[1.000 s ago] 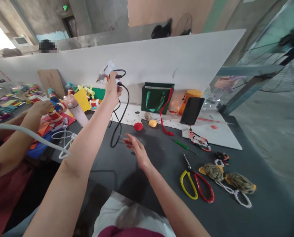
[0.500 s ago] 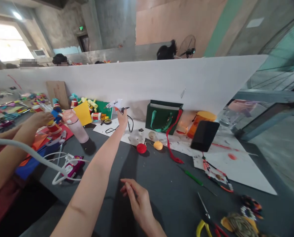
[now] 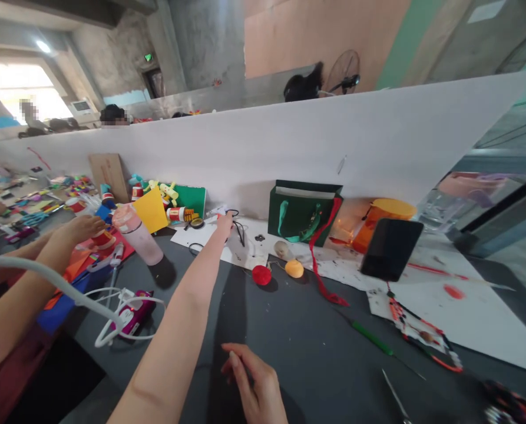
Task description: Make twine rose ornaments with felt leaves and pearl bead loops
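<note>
My left hand (image 3: 224,227) reaches far across the dark table to the white paper by the partition. Its fingers are closed around a hot glue gun (image 3: 219,210), mostly hidden behind the hand, with a black cord (image 3: 241,234) beside it. My right hand (image 3: 257,386) hovers low near the front, its fingers loosely bent and slightly apart, holding nothing that I can see. Between the hands and the partition lie a red ball (image 3: 261,275), a yellow ball (image 3: 294,269) and a pale round piece (image 3: 282,249). A dark flower-shaped piece (image 3: 260,238) rests on the paper.
A dark green gift bag (image 3: 304,206) with a red ribbon (image 3: 319,271) stands behind. To the right are a phone (image 3: 391,249), an orange container (image 3: 380,227), a green-handled tool (image 3: 371,337) and scissors (image 3: 395,394). Left are a pink bottle (image 3: 138,234), a purple device (image 3: 135,312) and a co-worker's arms (image 3: 50,259).
My left hand has lowered the glue gun from above the paper down towards it. My right hand sits slightly lower in view, and the camera has shifted a little.
</note>
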### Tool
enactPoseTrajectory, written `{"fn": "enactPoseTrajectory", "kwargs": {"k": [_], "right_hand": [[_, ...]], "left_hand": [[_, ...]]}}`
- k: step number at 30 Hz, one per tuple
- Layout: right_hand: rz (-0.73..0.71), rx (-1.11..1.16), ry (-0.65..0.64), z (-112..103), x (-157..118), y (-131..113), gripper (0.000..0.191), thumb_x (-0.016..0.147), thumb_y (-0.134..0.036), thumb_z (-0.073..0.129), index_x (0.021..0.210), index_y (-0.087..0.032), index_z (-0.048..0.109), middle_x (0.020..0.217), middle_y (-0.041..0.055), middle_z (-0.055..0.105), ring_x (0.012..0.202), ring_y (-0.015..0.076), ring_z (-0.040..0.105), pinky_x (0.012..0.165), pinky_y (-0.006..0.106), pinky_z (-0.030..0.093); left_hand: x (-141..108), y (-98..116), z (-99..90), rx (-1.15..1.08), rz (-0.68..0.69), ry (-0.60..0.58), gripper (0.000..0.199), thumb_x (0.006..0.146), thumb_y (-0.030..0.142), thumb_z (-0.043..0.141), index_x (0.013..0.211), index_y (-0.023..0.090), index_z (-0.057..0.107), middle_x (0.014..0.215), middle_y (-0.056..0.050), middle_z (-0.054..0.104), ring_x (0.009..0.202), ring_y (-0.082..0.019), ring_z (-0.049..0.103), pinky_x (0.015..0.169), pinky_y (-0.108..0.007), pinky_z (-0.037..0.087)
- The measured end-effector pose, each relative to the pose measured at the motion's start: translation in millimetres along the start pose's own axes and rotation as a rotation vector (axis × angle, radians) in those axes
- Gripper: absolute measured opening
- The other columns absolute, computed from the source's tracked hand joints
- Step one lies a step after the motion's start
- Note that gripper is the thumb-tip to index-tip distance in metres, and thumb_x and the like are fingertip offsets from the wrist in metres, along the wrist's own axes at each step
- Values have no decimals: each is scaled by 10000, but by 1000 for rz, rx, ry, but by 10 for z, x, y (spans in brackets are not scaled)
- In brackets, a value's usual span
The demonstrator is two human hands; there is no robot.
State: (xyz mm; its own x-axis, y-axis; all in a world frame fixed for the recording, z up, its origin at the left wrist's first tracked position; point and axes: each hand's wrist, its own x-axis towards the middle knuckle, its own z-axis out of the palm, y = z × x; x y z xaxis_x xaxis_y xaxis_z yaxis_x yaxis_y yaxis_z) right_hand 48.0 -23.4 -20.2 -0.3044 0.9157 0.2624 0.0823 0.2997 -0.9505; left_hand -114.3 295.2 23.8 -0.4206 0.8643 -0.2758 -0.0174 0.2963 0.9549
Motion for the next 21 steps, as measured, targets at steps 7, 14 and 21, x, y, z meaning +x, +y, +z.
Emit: {"fn": "enactPoseTrajectory", "kwargs": {"k": [7,14,21], "right_hand": [[-2,-50,-82,23,-37,71,328,984,-343,372,1004,-206,669,700,40,683,597,141,647,575,193,509],[-11,-104,-54,72,-35,68,335,983,-353,369,968,-195,664,676,34,680,582,142,636,560,203,485],[34,-98,-85,96,-53,53,278,969,-292,392,999,-193,650,702,27,678,622,144,634,575,215,470]], "left_hand": [[35,-184,-140,562,91,123,336,901,330,569,1193,165,555,1200,-95,578,1021,-225,599,847,-423,525],[-56,-332,-163,868,339,236,669,787,434,664,1364,181,439,1455,-176,395,1346,-353,349,1099,-500,270],[-237,-397,-201,875,521,254,737,716,521,671,1368,250,457,1520,-110,339,1420,-345,214,1137,-521,158]]}}
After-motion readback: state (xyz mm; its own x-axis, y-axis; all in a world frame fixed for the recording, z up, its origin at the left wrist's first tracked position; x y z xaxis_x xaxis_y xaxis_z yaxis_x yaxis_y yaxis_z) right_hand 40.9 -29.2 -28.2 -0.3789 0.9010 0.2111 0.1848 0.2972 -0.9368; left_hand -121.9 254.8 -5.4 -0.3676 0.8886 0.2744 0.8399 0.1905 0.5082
